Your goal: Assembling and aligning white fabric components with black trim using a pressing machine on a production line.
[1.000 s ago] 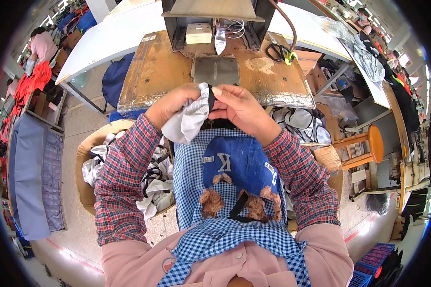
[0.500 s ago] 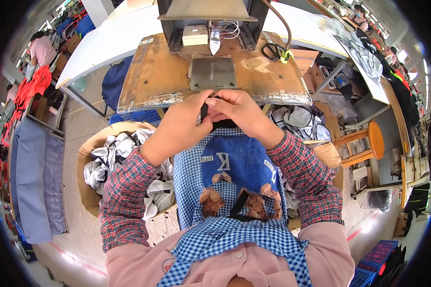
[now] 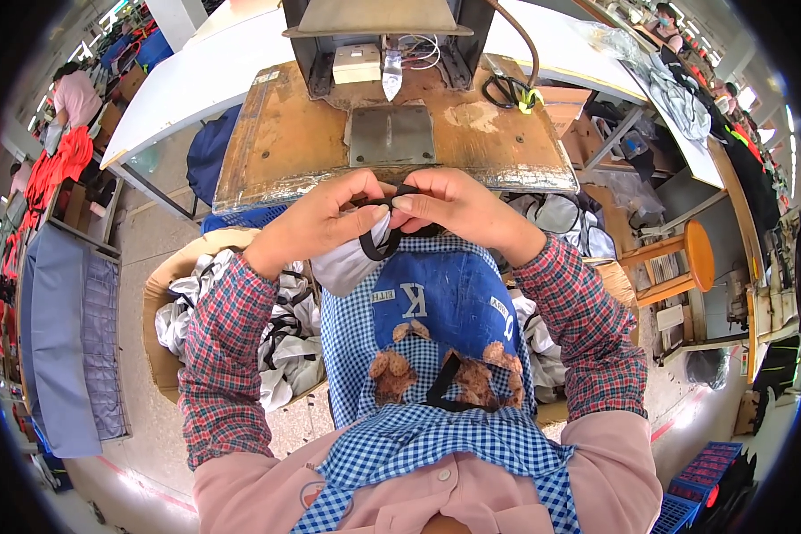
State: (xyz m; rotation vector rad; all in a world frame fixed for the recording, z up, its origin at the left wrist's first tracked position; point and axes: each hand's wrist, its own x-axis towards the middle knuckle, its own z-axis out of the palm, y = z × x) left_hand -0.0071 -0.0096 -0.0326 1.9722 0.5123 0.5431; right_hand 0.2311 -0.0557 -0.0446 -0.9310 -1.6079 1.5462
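Near the front edge of the table (image 3: pixel 267 133), left hand (image 3: pixel 323 218) and right hand (image 3: pixel 465 212), closed in pinches, hold the cloth (image 3: pixel 345 267) by its edging (image 3: pixel 372 253); likely light, limp, best gripped there

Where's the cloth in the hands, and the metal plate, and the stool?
Cloth (image 3: pixel 351 260): head view, on its loose white part.
Metal plate (image 3: pixel 391 136): head view, middle of its flat top.
Stool (image 3: pixel 699 255): head view, on its round seat.

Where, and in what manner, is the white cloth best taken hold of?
Probably by its black edging, pinched from the right: this narrow band curves along the right edge of the cloth, while the left hand covers the upper part.
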